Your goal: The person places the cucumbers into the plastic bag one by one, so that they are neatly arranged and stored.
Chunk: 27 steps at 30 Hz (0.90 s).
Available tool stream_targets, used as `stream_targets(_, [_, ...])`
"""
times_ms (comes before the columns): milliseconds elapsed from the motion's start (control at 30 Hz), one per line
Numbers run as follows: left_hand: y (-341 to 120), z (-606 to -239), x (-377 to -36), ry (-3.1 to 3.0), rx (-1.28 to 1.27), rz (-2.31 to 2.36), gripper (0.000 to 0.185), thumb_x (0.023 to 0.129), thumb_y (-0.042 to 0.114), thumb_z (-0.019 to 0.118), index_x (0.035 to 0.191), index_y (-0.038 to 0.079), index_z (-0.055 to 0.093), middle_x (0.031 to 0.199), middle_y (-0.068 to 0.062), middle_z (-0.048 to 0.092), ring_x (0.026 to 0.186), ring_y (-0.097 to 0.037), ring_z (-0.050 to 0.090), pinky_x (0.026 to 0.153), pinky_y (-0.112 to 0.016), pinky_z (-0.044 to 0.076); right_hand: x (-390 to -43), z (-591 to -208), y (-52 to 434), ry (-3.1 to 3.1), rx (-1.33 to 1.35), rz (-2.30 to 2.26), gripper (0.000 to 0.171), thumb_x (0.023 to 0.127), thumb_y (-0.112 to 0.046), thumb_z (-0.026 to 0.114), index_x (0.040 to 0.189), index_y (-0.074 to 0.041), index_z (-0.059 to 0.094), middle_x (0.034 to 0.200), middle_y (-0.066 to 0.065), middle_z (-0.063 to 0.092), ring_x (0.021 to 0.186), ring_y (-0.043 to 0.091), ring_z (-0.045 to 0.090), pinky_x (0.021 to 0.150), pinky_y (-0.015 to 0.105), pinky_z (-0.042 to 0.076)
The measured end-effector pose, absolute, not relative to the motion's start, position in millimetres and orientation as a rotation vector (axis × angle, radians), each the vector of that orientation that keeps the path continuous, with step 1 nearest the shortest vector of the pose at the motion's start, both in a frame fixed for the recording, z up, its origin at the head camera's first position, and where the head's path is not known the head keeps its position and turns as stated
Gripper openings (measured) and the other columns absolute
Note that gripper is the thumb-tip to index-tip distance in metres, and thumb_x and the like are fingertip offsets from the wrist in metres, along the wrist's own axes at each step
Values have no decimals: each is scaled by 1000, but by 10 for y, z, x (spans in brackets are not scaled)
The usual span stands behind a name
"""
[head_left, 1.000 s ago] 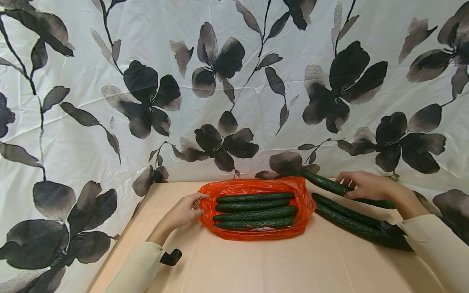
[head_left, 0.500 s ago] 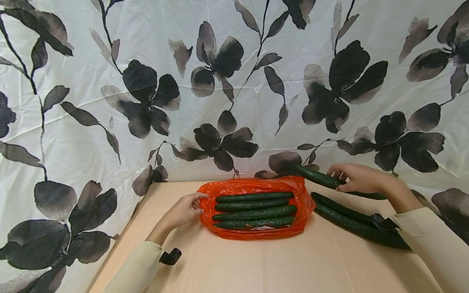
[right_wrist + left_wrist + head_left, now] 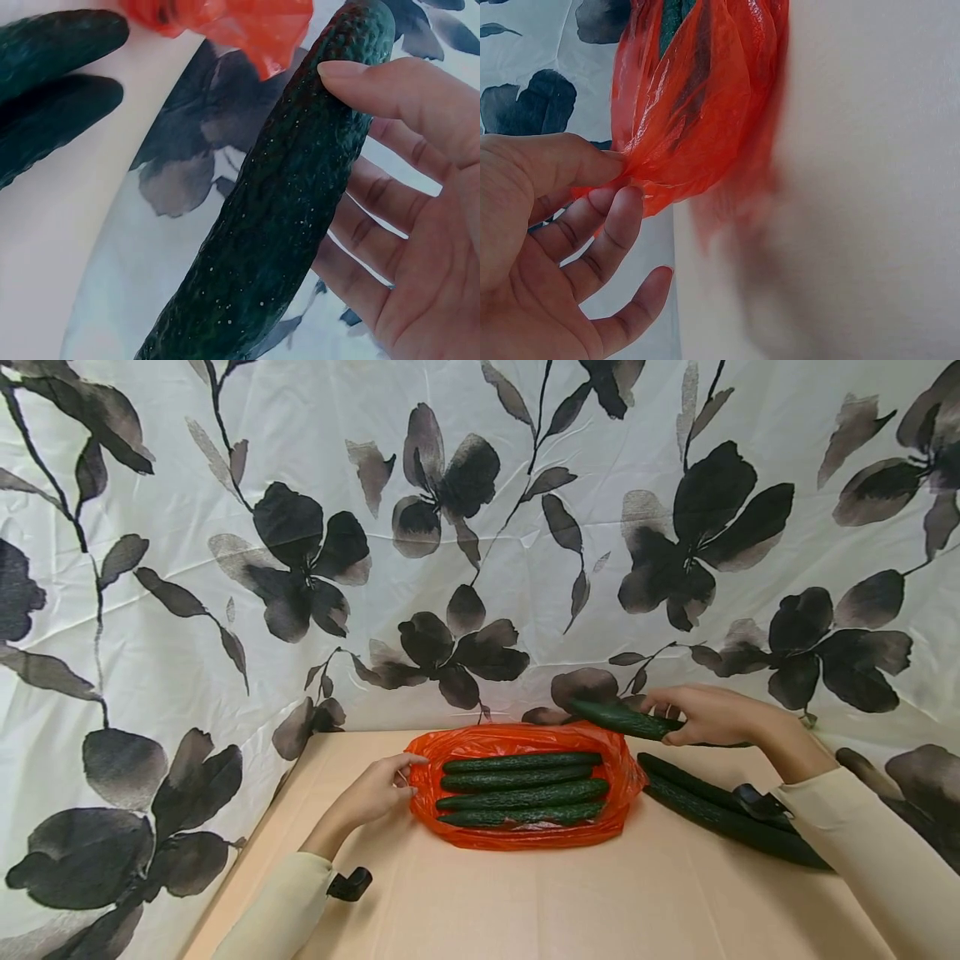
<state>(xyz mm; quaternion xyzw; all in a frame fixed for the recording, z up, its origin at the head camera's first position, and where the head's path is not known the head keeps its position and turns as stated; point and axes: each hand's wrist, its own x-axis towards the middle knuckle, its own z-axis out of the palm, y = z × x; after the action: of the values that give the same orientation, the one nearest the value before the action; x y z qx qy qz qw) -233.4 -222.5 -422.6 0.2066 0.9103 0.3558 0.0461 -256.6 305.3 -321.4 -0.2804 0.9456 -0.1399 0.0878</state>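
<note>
My right hand (image 3: 708,718) grips a dark green, bumpy cucumber (image 3: 262,202) near its middle, thumb on one side and fingers behind. Its far end reaches over the back right corner of an orange-red plastic bag (image 3: 517,839). Several cucumbers (image 3: 525,795) lie side by side on the bag, roughly parallel. At the bag's left end, my left hand (image 3: 378,789) pinches the gathered plastic between thumb and forefinger. In the left wrist view the other fingers of that hand are loosely bent, with the crumpled bag (image 3: 697,112) hanging from the pinch.
Two more cucumbers (image 3: 720,810) lie slanted on the table (image 3: 480,902), right of the bag and partly under the right forearm. A white cloth with dark flowers (image 3: 525,527) hangs behind the table's back edge. A small black device is strapped to each wrist.
The right hand has lifted the cucumber slightly and carried it left toward the bag, its far end now over the bag's back corner. The left hand has stayed in place.
</note>
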Motion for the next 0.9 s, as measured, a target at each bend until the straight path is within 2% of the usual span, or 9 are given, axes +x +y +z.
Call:
stream_targets(567, [-2219,-4219,-2327,2776,631,1083,47,85,-8,68,132,-1,63,87,-3,61,78,-17,55,70,-26,47,-2578,-3119,2637,2758,-950,-456,38,87,-19,78,123,-17,66,102,-7,66,93,12,62,84,41,54])
stream_targets(900, [-2201,-4210,-2324,2783,637,1089,47,85,-8,67,131,-2,63,87,-3,61,78,-16,55,71,-26,47,-2641,-3115,2413,2714,-1020,-444,41,87,-20,77,126,-19,65,117,-5,67,101,16,63,91,48,53])
